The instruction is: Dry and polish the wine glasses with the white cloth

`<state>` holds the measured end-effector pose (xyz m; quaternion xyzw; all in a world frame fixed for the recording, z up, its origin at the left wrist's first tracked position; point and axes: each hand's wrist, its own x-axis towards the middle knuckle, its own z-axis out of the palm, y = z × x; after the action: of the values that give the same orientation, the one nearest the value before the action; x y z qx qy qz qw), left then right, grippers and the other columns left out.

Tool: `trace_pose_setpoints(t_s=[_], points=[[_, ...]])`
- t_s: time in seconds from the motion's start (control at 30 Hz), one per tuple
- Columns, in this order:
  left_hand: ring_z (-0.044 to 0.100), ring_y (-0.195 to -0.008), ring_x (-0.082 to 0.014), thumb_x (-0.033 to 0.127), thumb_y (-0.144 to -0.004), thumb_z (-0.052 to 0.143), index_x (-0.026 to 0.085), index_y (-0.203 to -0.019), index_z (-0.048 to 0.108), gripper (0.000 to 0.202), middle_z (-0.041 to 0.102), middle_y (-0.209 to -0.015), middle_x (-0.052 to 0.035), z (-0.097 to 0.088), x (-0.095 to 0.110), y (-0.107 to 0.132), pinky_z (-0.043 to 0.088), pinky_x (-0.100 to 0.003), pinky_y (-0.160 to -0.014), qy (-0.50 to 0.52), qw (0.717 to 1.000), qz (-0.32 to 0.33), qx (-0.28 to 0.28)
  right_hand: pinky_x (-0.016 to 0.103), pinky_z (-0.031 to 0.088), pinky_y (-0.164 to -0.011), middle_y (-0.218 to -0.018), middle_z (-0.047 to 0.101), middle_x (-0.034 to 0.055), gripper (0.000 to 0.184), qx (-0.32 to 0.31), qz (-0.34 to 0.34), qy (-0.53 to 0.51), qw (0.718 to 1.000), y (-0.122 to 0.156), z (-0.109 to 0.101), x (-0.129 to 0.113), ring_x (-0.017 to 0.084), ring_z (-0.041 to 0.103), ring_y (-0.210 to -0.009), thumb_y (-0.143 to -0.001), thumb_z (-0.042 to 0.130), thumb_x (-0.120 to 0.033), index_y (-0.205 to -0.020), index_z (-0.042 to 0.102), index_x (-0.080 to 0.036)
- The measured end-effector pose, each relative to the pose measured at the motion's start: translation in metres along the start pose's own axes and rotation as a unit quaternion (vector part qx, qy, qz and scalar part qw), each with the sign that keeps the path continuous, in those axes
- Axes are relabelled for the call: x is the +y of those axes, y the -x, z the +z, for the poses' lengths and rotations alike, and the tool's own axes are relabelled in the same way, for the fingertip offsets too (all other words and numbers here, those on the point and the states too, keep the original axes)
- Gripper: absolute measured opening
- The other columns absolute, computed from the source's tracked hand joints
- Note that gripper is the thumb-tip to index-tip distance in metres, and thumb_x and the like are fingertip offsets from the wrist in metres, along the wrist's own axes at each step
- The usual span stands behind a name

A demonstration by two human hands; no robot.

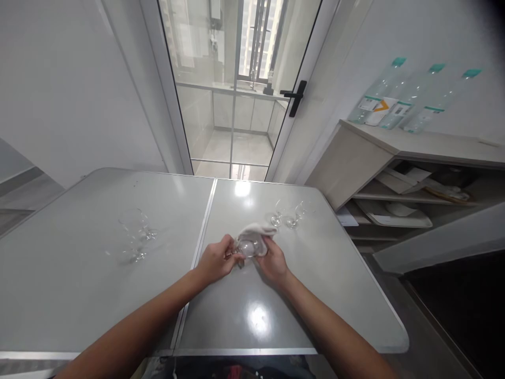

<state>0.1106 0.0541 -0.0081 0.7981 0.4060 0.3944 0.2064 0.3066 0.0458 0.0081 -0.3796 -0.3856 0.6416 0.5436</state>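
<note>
A clear stemmed glass (248, 249) is held sideways above the table, its bowl toward the right. My left hand (218, 259) is closed around its stem end; the fingers partly hide the stem and foot. With my right hand (273, 261) I grip a white cloth (256, 230), which wraps over the far side and rim of the bowl. Two more stemmed glasses, a nearer one (292, 222) and one beside it (275, 220), stand upright past my right hand. To the left are another two stemmed glasses, one (150, 233) farther back and one (138, 256) closer.
The grey table (221, 326) has a metal seam down its middle. Beyond it is a glass door (232, 105) with a black handle (294, 97). At right stands a shelf unit (371, 142), several plastic bottles (426, 113) on top and trays inside.
</note>
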Motion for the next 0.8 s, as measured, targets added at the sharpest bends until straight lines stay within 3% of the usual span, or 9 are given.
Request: trace_pose_setpoints(t_s=[0.07,0.17,0.3,0.37,0.47,0.53,0.57,0.67,0.8], points=[[0.051,-0.054,-0.0093,0.040,-0.092,0.065,0.023,-0.087,0.041,0.030,0.053,-0.068,0.0057,0.000,0.004,-0.004,0.039,-0.020,-0.054,0.097,0.991,-0.090,0.004,0.045,0.054,-0.090,-0.105,0.075,0.0080,0.045,-0.011,0.035,-0.047,0.998,0.000,0.004,0.000,0.029,0.069,-0.100,-0.094,0.050,-0.058,-0.113,0.072,-0.023],[0.055,-0.056,-0.0094,0.045,-0.095,0.061,0.023,-0.096,0.043,0.028,0.055,-0.071,0.0061,0.000,0.008,-0.009,0.043,-0.020,-0.055,0.216,0.962,-0.169,-0.001,0.048,0.051,-0.100,-0.115,0.075,0.0091,0.051,-0.042,0.035,-0.064,0.996,0.004,0.007,0.005,0.030,0.066,-0.113,-0.096,0.047,-0.059,-0.123,0.069,-0.023],[0.059,-0.052,-0.0111,0.053,-0.097,0.054,0.021,-0.112,0.050,0.035,0.063,-0.074,0.0036,-0.001,0.006,-0.014,0.047,-0.023,-0.054,0.294,0.927,-0.231,-0.011,0.048,0.040,-0.115,-0.129,0.069,0.0109,0.052,-0.079,-0.058,0.120,0.988,0.011,0.000,0.013,0.029,0.055,-0.132,-0.101,0.043,-0.056,-0.136,0.063,-0.023],[0.059,-0.050,-0.0115,0.051,-0.098,0.052,0.019,-0.113,0.056,0.036,0.065,-0.072,0.0019,-0.003,0.005,-0.014,0.047,-0.024,-0.054,0.284,0.930,-0.234,-0.017,0.050,0.028,-0.122,-0.144,0.060,0.0100,0.049,-0.105,-0.139,0.262,0.949,0.011,-0.006,0.012,0.029,0.042,-0.144,-0.102,0.045,-0.049,-0.143,0.057,-0.026],[0.063,-0.059,-0.0139,0.040,-0.093,0.059,0.017,-0.107,0.063,0.027,0.069,-0.077,-0.0014,-0.004,0.005,-0.010,0.048,-0.025,-0.059,0.187,0.966,-0.176,-0.020,0.057,0.017,-0.124,-0.162,0.038,0.0065,0.052,-0.143,-0.268,0.449,0.840,0.009,-0.012,0.007,0.034,0.017,-0.156,-0.098,0.051,-0.034,-0.150,0.050,-0.030],[0.064,-0.063,-0.0157,0.031,-0.086,0.065,0.017,-0.096,0.065,0.017,0.070,-0.076,-0.0024,-0.003,0.004,-0.005,0.046,-0.025,-0.059,0.090,0.990,-0.106,-0.034,0.058,0.023,-0.122,-0.162,0.038,0.0060,0.055,-0.148,-0.313,0.524,0.778,0.007,-0.013,0.003,0.037,0.019,-0.154,-0.093,0.053,-0.024,-0.148,0.053,-0.032],[0.064,-0.062,-0.0161,0.027,-0.082,0.067,0.017,-0.090,0.064,0.013,0.069,-0.073,-0.0025,-0.001,0.002,-0.002,0.044,-0.025,-0.057,0.042,0.996,-0.069,-0.041,0.057,0.028,-0.119,-0.158,0.042,0.0069,0.055,-0.140,-0.325,0.540,0.764,0.007,-0.012,0.002,0.037,0.028,-0.150,-0.091,0.054,-0.021,-0.145,0.057,-0.032],[0.059,-0.051,-0.0152,0.018,-0.078,0.062,0.018,-0.081,0.060,0.004,0.064,-0.063,-0.0015,0.006,-0.002,0.004,0.036,-0.025,-0.049,-0.071,0.997,0.024,-0.033,0.051,0.043,-0.106,-0.142,0.054,0.0100,0.049,-0.095,-0.339,0.513,0.783,0.007,-0.010,0.000,0.032,0.051,-0.128,-0.087,0.053,-0.016,-0.132,0.066,-0.029],[0.059,-0.049,-0.0150,0.021,-0.088,0.058,0.018,-0.087,0.059,0.003,0.064,-0.062,-0.0003,0.009,-0.004,0.006,0.037,-0.025,-0.048,-0.105,0.990,0.091,0.001,0.051,0.043,-0.104,-0.132,0.060,0.0091,0.043,-0.019,-0.326,0.463,0.824,0.011,-0.005,-0.001,0.029,0.052,-0.120,-0.087,0.048,-0.013,-0.121,0.070,-0.026]])
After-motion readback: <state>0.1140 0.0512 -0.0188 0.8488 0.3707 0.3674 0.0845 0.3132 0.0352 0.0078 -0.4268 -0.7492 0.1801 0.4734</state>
